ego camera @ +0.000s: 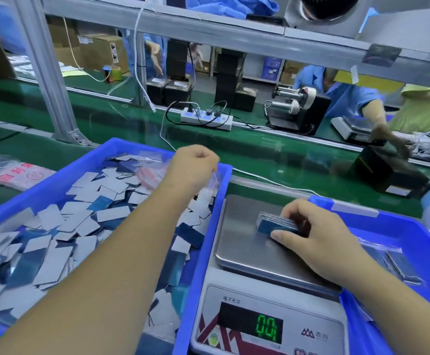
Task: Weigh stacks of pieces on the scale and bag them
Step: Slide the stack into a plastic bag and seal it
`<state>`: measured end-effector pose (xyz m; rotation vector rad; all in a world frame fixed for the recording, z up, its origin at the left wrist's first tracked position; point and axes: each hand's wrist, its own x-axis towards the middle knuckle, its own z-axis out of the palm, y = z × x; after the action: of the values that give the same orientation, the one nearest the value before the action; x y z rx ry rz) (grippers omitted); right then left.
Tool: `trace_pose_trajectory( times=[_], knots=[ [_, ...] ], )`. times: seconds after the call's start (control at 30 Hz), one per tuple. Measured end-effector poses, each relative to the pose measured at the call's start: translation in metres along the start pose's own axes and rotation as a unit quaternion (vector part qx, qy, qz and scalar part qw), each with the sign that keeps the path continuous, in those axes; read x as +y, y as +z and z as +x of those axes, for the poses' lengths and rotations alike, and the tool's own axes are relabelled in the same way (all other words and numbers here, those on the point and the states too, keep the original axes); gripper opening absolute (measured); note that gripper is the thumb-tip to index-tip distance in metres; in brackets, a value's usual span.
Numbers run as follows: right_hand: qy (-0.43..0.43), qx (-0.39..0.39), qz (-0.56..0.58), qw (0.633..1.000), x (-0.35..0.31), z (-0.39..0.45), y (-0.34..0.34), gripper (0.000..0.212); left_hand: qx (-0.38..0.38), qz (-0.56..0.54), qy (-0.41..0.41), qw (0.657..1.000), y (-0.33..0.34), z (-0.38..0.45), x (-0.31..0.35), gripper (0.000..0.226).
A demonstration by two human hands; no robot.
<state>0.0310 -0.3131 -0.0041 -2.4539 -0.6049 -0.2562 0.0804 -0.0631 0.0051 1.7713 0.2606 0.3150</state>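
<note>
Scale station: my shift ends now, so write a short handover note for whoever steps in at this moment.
Left hand: pinches a clear bag above the left bin of loose pieces.
Right hand: grips a stack of pieces on the scale pan.
The display is green; its digits are unclear.
Done: some filled bags lie in the right bin.
Left: bag this stack, then weigh and bag the remaining loose pieces.

left bin: loose pieces | scale right of it (stack on pan)
</note>
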Motion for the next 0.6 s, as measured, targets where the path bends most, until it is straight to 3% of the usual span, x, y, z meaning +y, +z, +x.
trace_pose_trajectory(
  times=[0.07, 0.23, 0.47, 0.6],
  knots=[
    [0.013, -0.026, -0.041, 0.999, 0.000, 0.001, -0.001, 0.023, 0.047, 0.155, 0.019, 0.987, 0.000, 0.007, -0.020, 0.019],
    [-0.003, -0.049, -0.083, 0.995, -0.008, 0.000, -0.005, 0.026, -0.036, 0.405, 0.030, 0.913, 0.008, 0.016, -0.057, 0.050],
    [-0.022, -0.044, -0.081, 0.996, -0.012, -0.003, -0.006, 0.028, 0.014, 0.423, 0.047, 0.905, 0.007, 0.017, -0.050, 0.027],
    [-0.003, -0.005, -0.030, 1.000, -0.007, -0.002, -0.004, 0.022, 0.020, 0.327, 0.079, 0.942, 0.007, 0.009, -0.027, 0.029]
  ],
)
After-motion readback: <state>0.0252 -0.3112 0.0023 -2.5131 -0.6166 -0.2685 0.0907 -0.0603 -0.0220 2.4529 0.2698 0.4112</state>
